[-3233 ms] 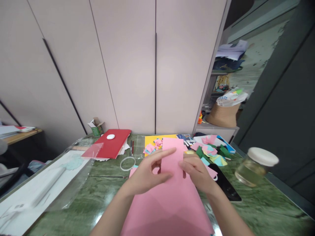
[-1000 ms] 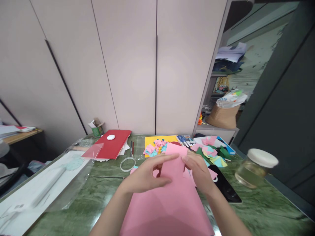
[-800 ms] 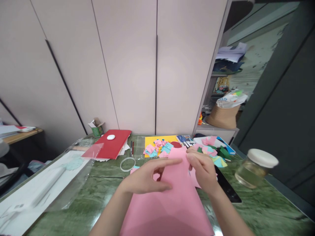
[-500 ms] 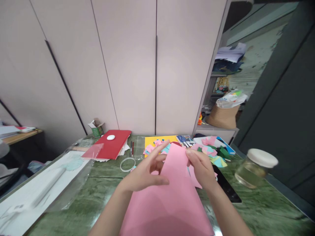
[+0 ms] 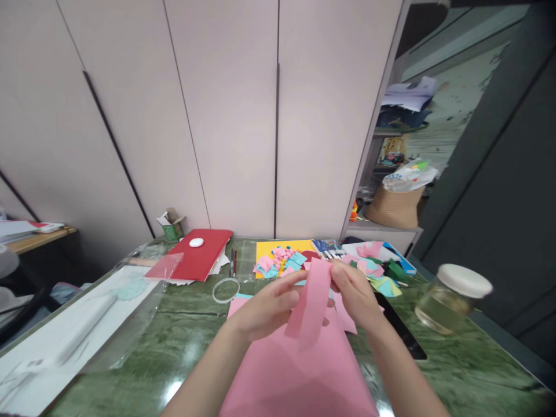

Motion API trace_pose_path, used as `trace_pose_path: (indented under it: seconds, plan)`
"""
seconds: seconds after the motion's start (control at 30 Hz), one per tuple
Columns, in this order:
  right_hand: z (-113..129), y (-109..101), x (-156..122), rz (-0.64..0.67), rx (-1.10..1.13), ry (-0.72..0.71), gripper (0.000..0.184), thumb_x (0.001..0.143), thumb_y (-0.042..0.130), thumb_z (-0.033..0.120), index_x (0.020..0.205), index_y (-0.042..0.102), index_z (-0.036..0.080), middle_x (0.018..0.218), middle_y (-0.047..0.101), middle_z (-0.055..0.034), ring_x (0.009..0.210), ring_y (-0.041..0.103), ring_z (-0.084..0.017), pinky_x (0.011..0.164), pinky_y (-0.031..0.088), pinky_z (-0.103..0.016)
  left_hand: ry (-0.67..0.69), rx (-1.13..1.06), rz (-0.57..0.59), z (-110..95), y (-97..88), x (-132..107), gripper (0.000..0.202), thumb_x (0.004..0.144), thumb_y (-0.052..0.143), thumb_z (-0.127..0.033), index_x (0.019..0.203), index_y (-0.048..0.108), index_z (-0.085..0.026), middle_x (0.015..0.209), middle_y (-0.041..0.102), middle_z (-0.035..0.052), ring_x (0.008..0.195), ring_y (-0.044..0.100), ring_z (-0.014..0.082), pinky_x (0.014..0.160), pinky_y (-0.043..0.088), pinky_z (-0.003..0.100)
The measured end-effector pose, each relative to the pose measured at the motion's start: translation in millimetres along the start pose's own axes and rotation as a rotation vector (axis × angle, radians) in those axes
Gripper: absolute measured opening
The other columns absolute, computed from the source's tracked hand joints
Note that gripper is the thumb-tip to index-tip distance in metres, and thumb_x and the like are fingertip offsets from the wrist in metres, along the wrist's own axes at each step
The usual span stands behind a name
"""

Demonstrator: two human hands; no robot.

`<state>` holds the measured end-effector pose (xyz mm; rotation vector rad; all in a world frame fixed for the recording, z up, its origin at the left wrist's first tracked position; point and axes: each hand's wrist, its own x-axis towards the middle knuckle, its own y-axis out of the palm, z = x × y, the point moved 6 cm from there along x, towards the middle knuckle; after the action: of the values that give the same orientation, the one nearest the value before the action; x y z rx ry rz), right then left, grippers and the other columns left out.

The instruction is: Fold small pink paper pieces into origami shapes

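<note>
A narrow pink paper strip (image 5: 311, 301) hangs between my hands above a large pink sheet (image 5: 299, 379) on the green marbled table (image 5: 182, 336). My right hand (image 5: 354, 292) pinches the strip's top end. My left hand (image 5: 267, 304) is curled round its left edge, thumb and fingers on the paper. More pink paper (image 5: 345, 315) lies under my right hand.
Small coloured paper squares (image 5: 278, 262) lie on a yellow sheet, more at the right (image 5: 377, 272). A tape ring (image 5: 225, 289), red folder (image 5: 197, 258), black phone (image 5: 402, 336) and lidded glass jar (image 5: 452, 298) surround the work. Clear plastic over white paper (image 5: 87, 330) lies left.
The strip that stood attached along the big pink sheet now hangs free between my hands, lifted off the sheet. My left fingers have closed onto it.
</note>
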<state>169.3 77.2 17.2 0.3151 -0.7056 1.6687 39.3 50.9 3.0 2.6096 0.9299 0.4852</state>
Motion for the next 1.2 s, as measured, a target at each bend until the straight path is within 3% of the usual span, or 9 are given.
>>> trace_pose_path:
  seconds: [0.1, 0.23, 0.33, 0.43, 0.57, 0.77, 0.97, 1.07, 1.2]
  plan:
    - [4, 4, 1, 0.019, 0.049, 0.027, 0.039, 0.094, 0.032, 0.045, 0.068, 0.045, 0.020, 0.061, 0.037, 0.0033, 0.055, 0.036, -0.012, 0.053, 0.032, -0.025, -0.017, 0.048, -0.026, -1, -3.2, -1, 0.061, 0.074, 0.068, -0.044, 0.128, 0.050, -0.021, 0.120, 0.058, 0.0163, 0.105, 0.059, 0.0304, 0.083, 0.046, 0.040]
    - [3, 5, 0, -0.037, 0.051, 0.122, 0.035, 0.094, 0.030, 0.046, 0.112, 0.049, 0.022, 0.071, 0.045, 0.0019, 0.061, 0.043, -0.014, 0.060, 0.037, -0.028, 0.008, 0.136, -0.104, -7, -9.2, -2, 0.058, 0.076, 0.066, -0.042, 0.128, 0.050, -0.021, 0.116, 0.061, 0.0145, 0.103, 0.059, 0.0273, 0.084, 0.045, 0.037]
    - [6, 5, -3, -0.098, 0.017, 0.127, 0.045, 0.093, 0.031, 0.048, 0.130, 0.037, 0.024, 0.083, 0.050, -0.0012, 0.070, 0.049, -0.016, 0.071, 0.042, -0.031, 0.055, 0.314, -0.280, -13, -16.9, -3, 0.059, 0.076, 0.066, -0.039, 0.129, 0.047, -0.023, 0.112, 0.062, 0.0117, 0.100, 0.059, 0.0241, 0.081, 0.045, 0.034]
    - [11, 12, -6, -0.053, -0.068, 0.173, 0.057, 0.088, 0.043, 0.046, 0.139, 0.028, 0.025, 0.101, 0.053, -0.0059, 0.084, 0.053, -0.019, 0.078, 0.044, -0.034, 0.109, 0.550, -0.517, -19, -24.1, -7, 0.058, 0.076, 0.068, -0.032, 0.130, 0.045, -0.028, 0.118, 0.058, 0.0095, 0.101, 0.058, 0.0226, 0.077, 0.047, 0.032]
    - [18, 20, -4, -0.001, -0.138, 0.173, 0.059, 0.082, 0.057, 0.038, 0.136, 0.035, 0.027, 0.109, 0.056, -0.0065, 0.090, 0.054, -0.020, 0.081, 0.045, -0.035, 0.138, 0.641, -0.583, -21, -24.4, -9, 0.053, 0.077, 0.066, -0.032, 0.127, 0.047, -0.029, 0.124, 0.055, 0.0086, 0.104, 0.056, 0.0231, 0.076, 0.049, 0.031]
    - [16, 15, -2, 0.020, -0.094, 0.158, 0.031, 0.086, 0.052, 0.028, 0.117, 0.051, 0.025, 0.101, 0.064, -0.0032, 0.088, 0.059, -0.018, 0.081, 0.046, -0.032, 0.166, 0.624, -0.549, -28, -26.4, -7, 0.047, 0.080, 0.063, -0.034, 0.124, 0.051, -0.023, 0.125, 0.053, 0.0120, 0.108, 0.054, 0.0248, 0.076, 0.051, 0.032]
    - [10, 3, -2, -0.042, -0.090, 0.167, 0.025, 0.084, 0.050, 0.021, 0.108, 0.055, 0.022, 0.083, 0.066, -0.0017, 0.078, 0.062, -0.018, 0.073, 0.046, -0.028, 0.218, 0.545, -0.519, -33, -30.1, -10, 0.039, 0.082, 0.058, -0.036, 0.117, 0.057, -0.020, 0.123, 0.057, 0.0107, 0.110, 0.053, 0.0246, 0.089, 0.045, 0.033]
    - [7, -6, -2, -0.100, -0.139, 0.187, 0.024, 0.082, 0.052, 0.020, 0.106, 0.056, 0.021, 0.069, 0.063, 0.0010, 0.069, 0.060, -0.016, 0.065, 0.044, -0.026, 0.217, 0.480, -0.508, -31, -33.8, -12, 0.032, 0.086, 0.052, -0.039, 0.110, 0.061, -0.020, 0.107, 0.063, 0.0078, 0.092, 0.058, 0.0199, 0.076, 0.047, 0.028]
    - [5, -14, -2, -0.113, -0.114, 0.159, 0.019, 0.083, 0.053, 0.023, 0.100, 0.059, 0.020, 0.081, 0.065, -0.0030, 0.074, 0.060, -0.017, 0.066, 0.044, -0.027, 0.247, 0.441, -0.575, -31, -41.5, -14, 0.028, 0.087, 0.049, -0.038, 0.087, 0.064, -0.015, 0.068, 0.054, -0.0005, 0.057, 0.046, 0.0101, 0.052, 0.038, 0.020]
